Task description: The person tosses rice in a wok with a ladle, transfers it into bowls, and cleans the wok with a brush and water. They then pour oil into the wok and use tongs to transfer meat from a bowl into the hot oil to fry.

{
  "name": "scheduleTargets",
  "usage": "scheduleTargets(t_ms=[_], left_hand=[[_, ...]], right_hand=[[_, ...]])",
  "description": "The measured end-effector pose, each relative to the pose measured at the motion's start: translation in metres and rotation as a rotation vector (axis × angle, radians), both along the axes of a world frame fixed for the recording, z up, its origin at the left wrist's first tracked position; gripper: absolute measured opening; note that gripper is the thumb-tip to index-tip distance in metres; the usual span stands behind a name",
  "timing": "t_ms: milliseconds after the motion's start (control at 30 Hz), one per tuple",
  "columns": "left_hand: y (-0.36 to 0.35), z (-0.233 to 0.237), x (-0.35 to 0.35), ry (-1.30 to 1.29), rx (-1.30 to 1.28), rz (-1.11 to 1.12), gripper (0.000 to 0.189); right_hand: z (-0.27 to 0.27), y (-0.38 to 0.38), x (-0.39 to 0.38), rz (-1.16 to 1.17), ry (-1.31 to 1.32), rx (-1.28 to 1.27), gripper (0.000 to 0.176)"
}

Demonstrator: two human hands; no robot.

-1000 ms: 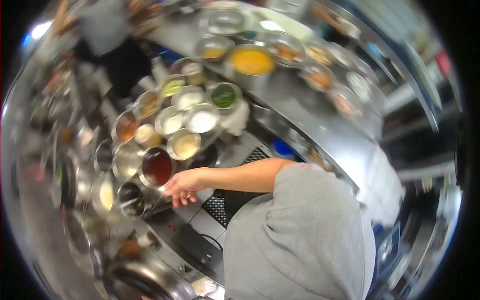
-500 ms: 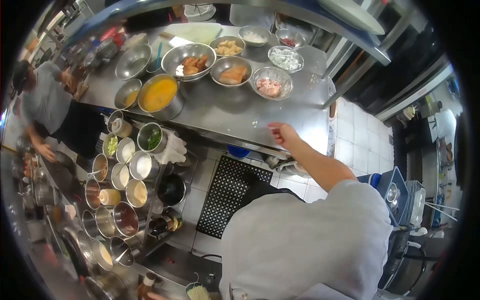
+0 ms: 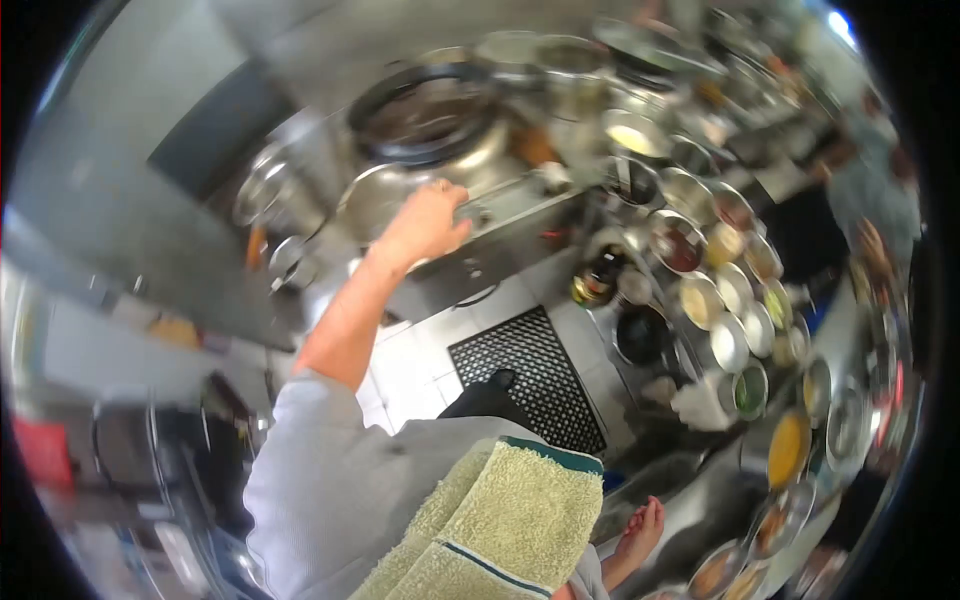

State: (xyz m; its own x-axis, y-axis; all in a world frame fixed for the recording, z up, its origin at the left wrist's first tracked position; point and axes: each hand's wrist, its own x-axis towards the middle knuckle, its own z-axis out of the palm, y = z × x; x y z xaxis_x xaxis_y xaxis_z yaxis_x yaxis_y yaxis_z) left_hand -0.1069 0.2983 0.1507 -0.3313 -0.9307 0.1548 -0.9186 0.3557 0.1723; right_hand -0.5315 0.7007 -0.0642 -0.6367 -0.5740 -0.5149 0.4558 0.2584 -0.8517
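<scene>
My left hand (image 3: 430, 222) is stretched out over the front edge of the stove (image 3: 500, 215), beside a wide metal pan (image 3: 372, 200). Its fingers are loosely bent with a gap between them, and no held object shows. Blur hides whether it touches the pan or the stove edge. Behind it sits a large dark-rimmed wok (image 3: 425, 150). Low on the right, my right hand (image 3: 640, 530) hangs by the steel counter (image 3: 690, 500), fingers loosely curled and apart, nothing visible in them. A folded yellow towel (image 3: 530, 515) lies over my shoulder.
Several metal pots of sauces and ingredients, one a red-brown sauce (image 3: 677, 240), stand to the right. A pot of orange liquid (image 3: 788, 450) is farther right. A black mat (image 3: 530, 375) lies on the tiles. Another person (image 3: 875, 190) stands at far right.
The view has swung left from the ingredient counter to the stove. My left arm has come into view, reaching forward. My right hand, formerly over the counter, now shows at the lower right.
</scene>
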Motion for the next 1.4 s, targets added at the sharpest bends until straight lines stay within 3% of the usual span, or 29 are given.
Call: scheduleTargets(t_ms=[100,133,167,200,233,300,367,400,433,467,533,600,633,733,800,933,967,1133,1333,1400], left_hand=[[0.039,0.024,0.103,0.033,-0.240,0.204,0.036],[0.047,0.029,0.130,0.035,-0.244,0.325,0.037],[0.058,0.034,0.148,0.077,-0.218,0.376,0.035],[0.068,0.035,0.151,0.217,-0.200,0.420,0.034],[0.070,0.043,0.144,0.389,-0.042,0.527,0.031],[0.083,0.036,0.133,0.795,0.093,0.285,0.018],[0.079,-0.014,0.160,0.814,0.127,0.003,0.017],[0.066,-0.027,0.172,0.689,0.319,-0.118,0.014],[0.080,-0.001,0.112,0.602,0.363,-0.020,0.017],[0.060,-0.027,0.117,0.635,0.572,-0.004,0.017],[0.043,-0.035,0.078,0.587,0.808,-0.019,0.023],[-0.024,-0.151,0.141,0.787,0.856,-0.169,0.011],[-0.029,-0.140,0.119,0.771,1.009,-0.097,0.014],[-0.016,-0.115,0.052,0.727,1.059,-0.357,0.015],[-0.010,-0.104,0.018,0.630,1.005,-0.525,0.017],[0.012,-0.092,-0.024,0.534,0.986,-0.694,0.018],[0.036,-0.083,-0.035,0.543,0.985,-0.612,0.018],[0.097,-0.091,-0.085,0.512,1.197,-0.712,0.017],[0.146,-0.079,-0.140,0.411,1.217,-0.840,0.017],[0.159,-0.082,-0.157,0.414,1.196,-0.835,0.015]], right_hand=[[-0.005,-0.041,-0.025,0.141,0.112,-0.080,0.018],[0.013,-0.069,-0.022,0.014,0.104,-0.132,0.016],[0.017,-0.087,-0.031,0.193,0.204,-0.198,0.016],[0.034,-0.116,-0.022,0.035,0.154,-0.124,0.015],[0.041,-0.130,-0.028,0.141,0.145,-0.168,0.015],[0.071,-0.148,-0.008,0.079,0.107,-0.114,0.018],[0.053,-0.134,0.005,0.126,0.075,-0.073,0.022],[0.039,-0.127,0.010,0.114,0.028,-0.094,0.022],[0.043,-0.125,0.015,0.091,0.063,-0.046,0.020],[0.036,-0.118,0.011,0.029,0.040,-0.019,0.018],[0.019,-0.098,-0.003,-0.205,0.013,-0.044,0.014],[0.024,-0.055,0.003,-0.589,-0.149,-0.207,0.011],[0.014,-0.032,-0.015,-0.762,-0.166,-0.274,0.011],[0.001,0.026,-0.060,-1.217,-0.225,-0.547,0.019],[-0.002,0.047,-0.078,-1.333,-0.239,-0.535,0.024],[0.007,0.071,-0.080,-1.411,-0.341,-0.641,0.030],[-0.012,0.085,-0.088,-1.290,-0.347,-0.736,0.032],[-0.017,0.064,-0.110,-1.479,-0.280,-0.775,0.025],[-0.016,0.034,-0.099,-1.714,0.142,-0.447,0.018],[-0.018,0.024,-0.071,-1.601,0.232,-0.228,0.016]])
